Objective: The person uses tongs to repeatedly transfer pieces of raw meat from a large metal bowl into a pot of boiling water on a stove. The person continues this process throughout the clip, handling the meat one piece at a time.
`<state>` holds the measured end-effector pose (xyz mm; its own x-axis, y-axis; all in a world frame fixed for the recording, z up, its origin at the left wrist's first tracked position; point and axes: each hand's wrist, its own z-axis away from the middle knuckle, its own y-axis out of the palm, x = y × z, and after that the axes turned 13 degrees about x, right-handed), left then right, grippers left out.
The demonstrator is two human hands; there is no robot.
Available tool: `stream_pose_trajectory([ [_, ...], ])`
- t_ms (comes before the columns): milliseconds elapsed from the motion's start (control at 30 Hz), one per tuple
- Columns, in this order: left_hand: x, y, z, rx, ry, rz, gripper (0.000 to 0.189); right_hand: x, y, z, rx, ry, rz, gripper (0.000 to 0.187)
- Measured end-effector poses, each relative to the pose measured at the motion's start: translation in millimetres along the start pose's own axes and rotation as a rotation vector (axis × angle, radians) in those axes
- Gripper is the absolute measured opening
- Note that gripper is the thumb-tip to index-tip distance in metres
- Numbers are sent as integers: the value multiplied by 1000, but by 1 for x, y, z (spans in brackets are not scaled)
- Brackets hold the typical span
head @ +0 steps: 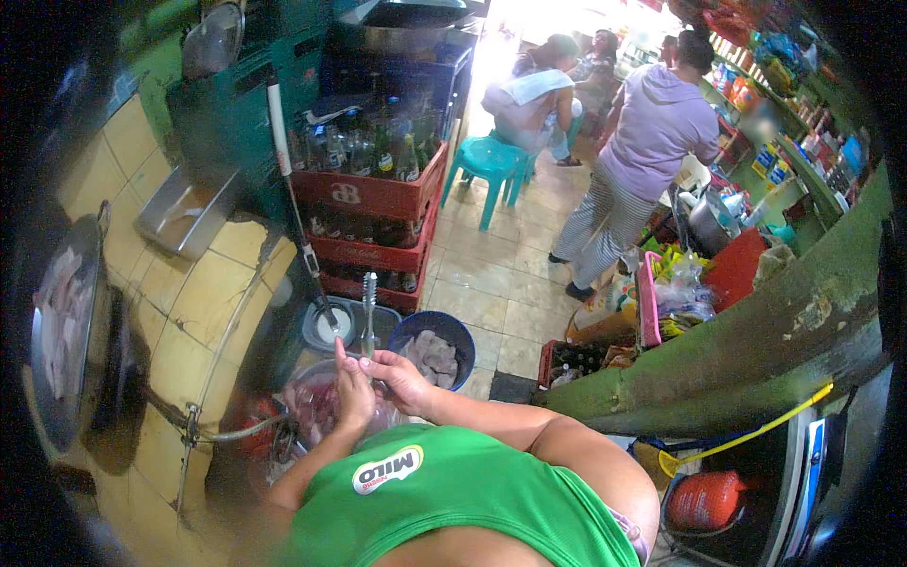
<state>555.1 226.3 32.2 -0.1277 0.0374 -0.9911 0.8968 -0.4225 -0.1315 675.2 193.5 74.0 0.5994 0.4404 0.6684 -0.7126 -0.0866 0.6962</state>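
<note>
Low in the middle, just beyond the green shirt, my two hands meet around a pair of metal tongs [369,312] with a ridged tip pointing up and away. My right hand [400,379] is closed on the lower part, thumb on top. My left hand [354,397] rests against it, fingers extended; whether it also grips the tongs is hard to tell. Below the hands is a clear plastic bag or bowl of reddish meat [312,404]. A blue basin [469,340] with pale pieces of meat stands just right of it. A tub of white powder [333,324] sits beyond my left hand.
Red crates [368,195] of glass bottles are stacked ahead. At left, a large pan [67,340] of pale meat strips and a steel tray [186,212] rest on the yellow-tiled counter. A teal stool [487,159], seated people and a standing person [655,135] are farther off.
</note>
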Motion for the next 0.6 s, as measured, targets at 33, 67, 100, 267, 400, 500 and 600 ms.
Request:
stream_pose_trajectory([
  [33, 1, -2, 3, 14, -3, -42, 78, 1, -1, 1, -26, -24, 27, 26],
  [67, 2, -5, 6, 12, -4, -73, 77, 1, -1, 1, -34, -64, 43, 25],
  [100, 3, -9, 8, 10, -4, -103, 77, 3, 0, 1, -14, -116, 55, 24],
  [267, 9, -55, 44, 40, -24, -122, 72, 42, -9, -14, -21, -231, 120, 28],
  [400, 12, -104, 107, -6, -131, -233, 69, 81, 0, -33, 46, -316, 345, 42],
  [500, 14, -151, 157, -42, -202, -671, 63, 106, 34, -47, 115, -349, 517, 55],
  [600, 11, -204, 205, -206, -320, -606, 57, 131, 77, -60, 247, -289, 592, 54],
])
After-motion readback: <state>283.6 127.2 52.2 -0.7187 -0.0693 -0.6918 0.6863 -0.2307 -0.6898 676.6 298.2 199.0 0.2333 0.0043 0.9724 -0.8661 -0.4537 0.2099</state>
